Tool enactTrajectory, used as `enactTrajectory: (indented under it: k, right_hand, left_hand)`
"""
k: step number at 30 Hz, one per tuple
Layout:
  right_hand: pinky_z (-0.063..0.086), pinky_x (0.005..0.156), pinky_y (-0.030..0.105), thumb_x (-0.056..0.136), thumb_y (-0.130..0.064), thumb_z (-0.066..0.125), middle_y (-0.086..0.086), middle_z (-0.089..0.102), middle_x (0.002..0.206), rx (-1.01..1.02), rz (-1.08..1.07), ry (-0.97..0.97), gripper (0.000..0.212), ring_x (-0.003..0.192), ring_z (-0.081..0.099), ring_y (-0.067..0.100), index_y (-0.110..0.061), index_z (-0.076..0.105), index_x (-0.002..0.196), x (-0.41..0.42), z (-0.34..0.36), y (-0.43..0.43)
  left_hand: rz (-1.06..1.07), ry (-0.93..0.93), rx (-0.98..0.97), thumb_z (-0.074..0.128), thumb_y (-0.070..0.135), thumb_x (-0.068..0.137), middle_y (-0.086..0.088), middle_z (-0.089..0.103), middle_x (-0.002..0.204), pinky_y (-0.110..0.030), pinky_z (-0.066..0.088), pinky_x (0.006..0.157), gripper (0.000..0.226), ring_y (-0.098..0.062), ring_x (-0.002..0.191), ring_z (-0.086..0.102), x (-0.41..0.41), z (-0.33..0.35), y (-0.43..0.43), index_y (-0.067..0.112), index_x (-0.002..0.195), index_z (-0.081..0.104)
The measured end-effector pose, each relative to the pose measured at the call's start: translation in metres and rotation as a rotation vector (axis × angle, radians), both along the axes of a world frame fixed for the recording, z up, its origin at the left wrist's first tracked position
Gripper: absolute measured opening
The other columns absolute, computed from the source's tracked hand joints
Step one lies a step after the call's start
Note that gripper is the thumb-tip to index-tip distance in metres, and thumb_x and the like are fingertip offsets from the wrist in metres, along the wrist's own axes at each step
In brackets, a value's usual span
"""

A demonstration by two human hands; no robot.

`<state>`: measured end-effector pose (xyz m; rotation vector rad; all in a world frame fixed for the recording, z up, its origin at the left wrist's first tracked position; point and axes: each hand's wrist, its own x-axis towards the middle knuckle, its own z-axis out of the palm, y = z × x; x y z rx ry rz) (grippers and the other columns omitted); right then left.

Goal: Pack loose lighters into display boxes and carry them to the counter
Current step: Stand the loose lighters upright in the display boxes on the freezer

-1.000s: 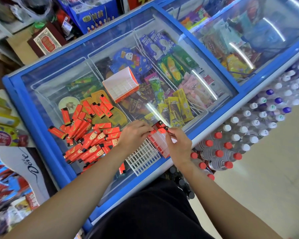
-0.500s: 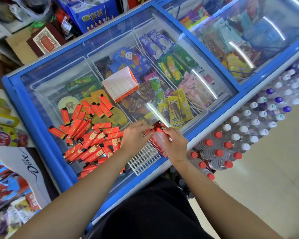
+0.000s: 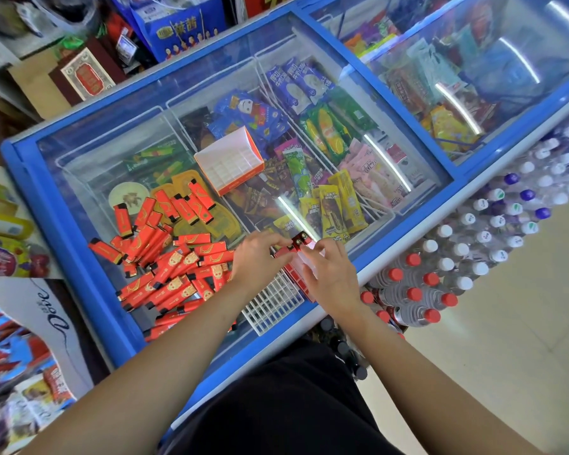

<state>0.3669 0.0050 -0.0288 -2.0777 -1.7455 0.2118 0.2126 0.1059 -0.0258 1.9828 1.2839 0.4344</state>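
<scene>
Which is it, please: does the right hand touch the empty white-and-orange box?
Apart: the head view shows freezer glass between the right hand and the box.

Layout as seen from your position: on the freezer lid [image 3: 96,152], the loose lighters [image 3: 168,257] lie heaped at the left. To their right, at the near edge, lies the divider grid [image 3: 273,303]. Touching its right side is the near display box [image 3: 293,272], under your right hand [image 3: 332,277]. Your left hand [image 3: 257,257] meets it on the held lighters [image 3: 294,244]. The empty display box [image 3: 229,165] stands behind. Bottles [image 3: 473,251] stand right of the freezer.

freezer lid [image 3: 119,149]: glossy glass | lighters [image 3: 165,284]: shiny plastic
</scene>
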Motion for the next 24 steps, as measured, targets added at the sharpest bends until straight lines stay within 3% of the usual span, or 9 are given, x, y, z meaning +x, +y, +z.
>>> enactTrajectory:
  k: [4, 7, 10, 13, 17, 21, 24]
  right_hand:
    - [0.042, 0.094, 0.043, 0.085, -0.023, 0.065, -0.001, 0.050, 0.144, -0.108, 0.087, -0.119, 0.049, 0.121, 0.042, 0.027, -0.021, 0.058, 0.134, 0.007, 0.006, -0.010]
    - [0.039, 0.100, 0.044, 0.088, -0.024, 0.061, -0.007, 0.032, 0.160, -0.215, 0.162, -0.115, 0.066, 0.130, 0.038, 0.026, -0.020, 0.041, 0.150, 0.011, 0.003, -0.020]
    - [0.040, 0.101, 0.046, 0.087, -0.026, 0.064, -0.007, 0.019, 0.165, -0.313, 0.163, -0.116, 0.078, 0.130, 0.041, 0.029, -0.023, 0.027, 0.156, 0.012, 0.001, -0.022]
    - [0.038, 0.103, 0.049, 0.088, -0.027, 0.063, -0.005, 0.021, 0.165, -0.324, 0.122, -0.118, 0.074, 0.133, 0.039, 0.030, -0.024, 0.030, 0.154, 0.009, 0.003, -0.021]
    - [0.035, 0.106, 0.056, 0.087, -0.028, 0.067, -0.002, 0.038, 0.157, -0.263, -0.001, -0.085, 0.062, 0.137, 0.034, 0.034, -0.021, 0.045, 0.145, -0.006, 0.007, -0.020]
    - [0.036, 0.100, 0.052, 0.086, -0.028, 0.061, -0.002, 0.050, 0.141, -0.138, -0.046, 0.040, 0.045, 0.128, 0.040, 0.032, -0.023, 0.055, 0.130, -0.026, 0.017, -0.010]
    - [0.037, 0.095, 0.041, 0.089, -0.029, 0.056, -0.003, 0.060, 0.124, 0.006, 0.034, 0.139, 0.029, 0.115, 0.049, 0.026, -0.020, 0.068, 0.114, -0.040, 0.027, 0.006]
  left_hand:
    - [-0.005, 0.053, 0.005, 0.080, 0.043, 0.082, 0.013, 0.073, 0.106, -0.038, 0.052, 0.092, 0.024, -0.009, 0.104, 0.060, 0.004, 0.004, -0.001, 0.034, 0.103, 0.077]
    - [-0.073, 0.068, 0.000, 0.076, 0.039, 0.088, 0.012, 0.073, 0.112, -0.039, 0.052, 0.095, 0.025, -0.011, 0.110, 0.061, 0.005, 0.009, 0.001, 0.035, 0.112, 0.075]
    - [-0.122, 0.030, 0.006, 0.073, 0.035, 0.092, 0.015, 0.072, 0.110, -0.033, 0.054, 0.087, 0.032, -0.006, 0.099, 0.062, -0.005, 0.018, 0.002, 0.036, 0.123, 0.070]
    - [-0.076, -0.030, 0.048, 0.073, 0.025, 0.091, 0.015, 0.073, 0.105, -0.029, 0.056, 0.084, 0.034, -0.004, 0.093, 0.066, -0.030, 0.028, -0.001, 0.027, 0.124, 0.071]
    - [0.098, -0.060, 0.073, 0.074, 0.010, 0.089, 0.013, 0.073, 0.104, -0.017, 0.053, 0.084, 0.027, 0.004, 0.095, 0.064, -0.089, 0.040, -0.017, 0.021, 0.113, 0.077]
    - [0.264, 0.077, 0.059, 0.075, 0.010, 0.088, 0.013, 0.071, 0.107, -0.030, 0.054, 0.085, 0.026, -0.010, 0.101, 0.066, -0.150, 0.038, -0.043, 0.020, 0.111, 0.076]
    - [0.285, 0.252, 0.064, 0.073, 0.029, 0.088, 0.007, 0.070, 0.113, -0.036, 0.052, 0.087, 0.028, -0.022, 0.109, 0.063, -0.181, 0.019, -0.066, 0.022, 0.114, 0.074]
